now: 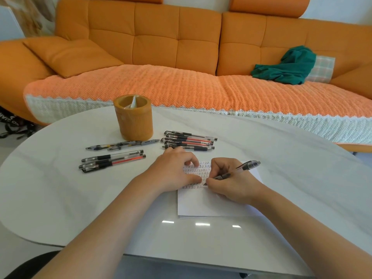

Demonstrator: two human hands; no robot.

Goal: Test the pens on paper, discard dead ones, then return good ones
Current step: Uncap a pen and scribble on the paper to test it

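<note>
A clear-barrelled pen (235, 172) is gripped in the right hand (231, 184) between thumb and curled fingers, its tip set on the paper (205, 204) at the lowest row of small written marks. The pen's long axis is tilted from that tip up and away to the right, with the clip end raised over the paper's far right corner. The left hand (173, 170) holds nothing: its fingers are loosely bent, and the sheet's left part is pinned under fingertips and thumb, just beside the pen tip. The test stroke is judged to be in progress; whether ink is coming cannot be told. Just beyond the paper's far edge a stack of pens (189, 140) lies crosswise, close to the left knuckles and within easy reach of either hand. To the paper's left, well apart, a smaller group of pens (112, 160) lies roughly parallel to that stack, and a few more pens (122, 145) lie beyond it at the foot of the round pen holder (133, 117). Which group is tested, dead or waiting cannot be told. The holder stands beyond the paper and to its left, on the left hand's side, so a return from the right hand would have to cross over the sheet. Everything rests on a white table (80, 198).
</note>
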